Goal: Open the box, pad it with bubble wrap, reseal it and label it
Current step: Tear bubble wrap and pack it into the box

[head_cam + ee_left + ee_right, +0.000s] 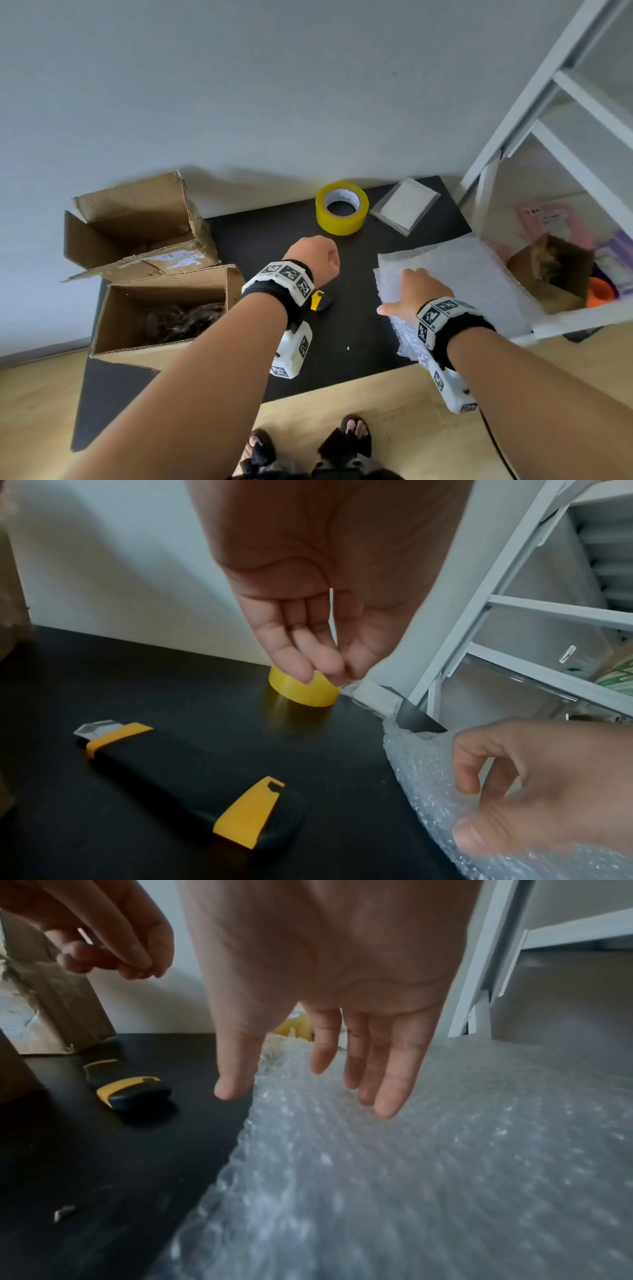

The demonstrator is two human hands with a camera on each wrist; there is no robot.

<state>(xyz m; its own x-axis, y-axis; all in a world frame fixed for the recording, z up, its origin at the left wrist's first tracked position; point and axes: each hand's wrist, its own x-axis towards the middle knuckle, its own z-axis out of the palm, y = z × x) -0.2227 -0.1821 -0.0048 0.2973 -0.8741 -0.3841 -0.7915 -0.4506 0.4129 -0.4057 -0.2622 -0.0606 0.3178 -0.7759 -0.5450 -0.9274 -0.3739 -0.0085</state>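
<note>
At the far left of the black table [346, 329] an open cardboard box [137, 222] lies tipped on its side with torn labels on one flap. Just nearer stands a second open box [161, 315], its flaps up and something dark inside. To the right, the left hand [313, 257] hangs above the table with its fingers [291, 653] loosely curled together, holding nothing. Under its wrist a black and yellow utility knife [192, 780] lies flat on the table, apart from the hand. Far behind sits a yellow tape roll [342, 208], and beside it to the right a flat white packet [404, 205]. Further right, a sheet of bubble wrap [479, 274] covers the table's right edge. The right hand [414, 291] hovers over the sheet's near left part, palm down, fingers [390, 1080] straight and slightly spread; whether they touch the wrap is unclear. At the far right stands a white shelf unit [548, 102], holding a small brown box [548, 270] on its lower shelf.
</note>
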